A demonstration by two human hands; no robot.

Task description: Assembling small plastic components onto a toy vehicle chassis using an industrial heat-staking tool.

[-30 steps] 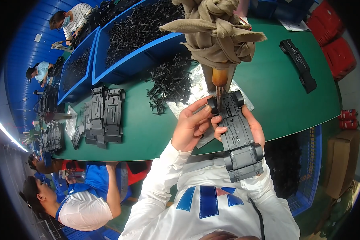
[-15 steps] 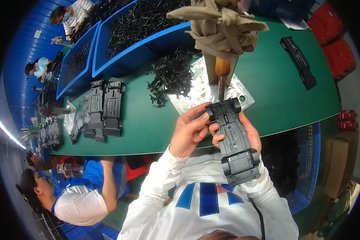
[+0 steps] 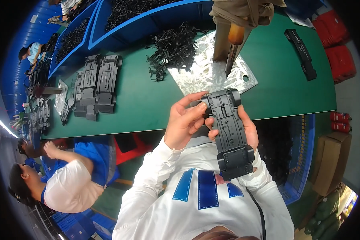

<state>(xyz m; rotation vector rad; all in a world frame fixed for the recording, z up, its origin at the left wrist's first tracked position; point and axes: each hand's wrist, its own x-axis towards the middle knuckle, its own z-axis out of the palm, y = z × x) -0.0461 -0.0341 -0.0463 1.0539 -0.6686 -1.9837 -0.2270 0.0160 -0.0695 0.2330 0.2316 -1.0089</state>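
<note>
I am holding the black toy-car chassis point(image 3: 230, 134) underside up, just below the hanging screwdriver point(image 3: 233, 48). My right hand point(image 3: 248, 132) is cupping it from beneath; my left hand point(image 3: 184, 122) is pinching its front end. I judge this a fitting step; next, the chassis needs aligning beneath the screwdriver tip, over the green surface point(image 3: 148, 104).

This is a factory assembly line for plastic toy cars: a long green workbench point(image 3: 148, 108) runs across the frame, blue bins point(image 3: 108, 28) of black plastic parts fill the upper left, chassis stacks point(image 3: 96, 86) lie beside them, and a seated co-worker point(image 3: 68, 184) works at lower left.
</note>
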